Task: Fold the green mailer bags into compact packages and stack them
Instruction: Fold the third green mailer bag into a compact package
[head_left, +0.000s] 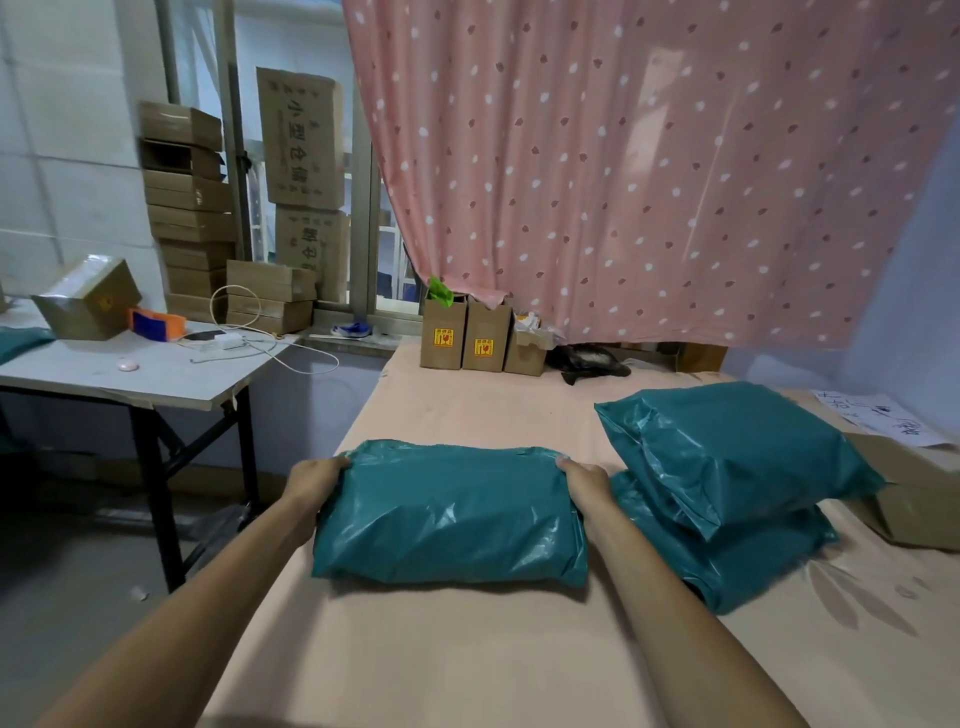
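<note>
A wide surface (467, 649) covered in a peach-coloured sheet fills the lower part of the view, with a faint leaf print near its right edge. Toward the near middle lies a folded green mailer bag (449, 514), puffed and glossy, its long side across the view. The left hand (317, 480) grips the bag's left end and the right hand (584, 480) grips its right end; on both, the fingers are curled closed over the far corners of the bag, clamped on the plastic.

Just to the right, touching the right wrist, a stack of two more green bags (727, 488) rests on the surface, the upper one tilted and skewed across the lower. Beyond the stack, at the right edge, sit a flat cardboard box (914, 499) and a sheet of paper with handwriting (883, 415).

Along the far edge of the surface stand three small brown cartons (480, 338), two with yellow labels, and a dark crumpled bag (592, 361) beside them. Behind hangs a pink curtain (649, 166) with white and dark spots, partly covering a window.

To the left, well apart from the surface, a grey folding table (130, 374) carries a taped carton (88, 299), an orange and blue object (156, 325) and a white cable (249, 332). Cardboard boxes (192, 208) are stacked against the white wall behind it.
</note>
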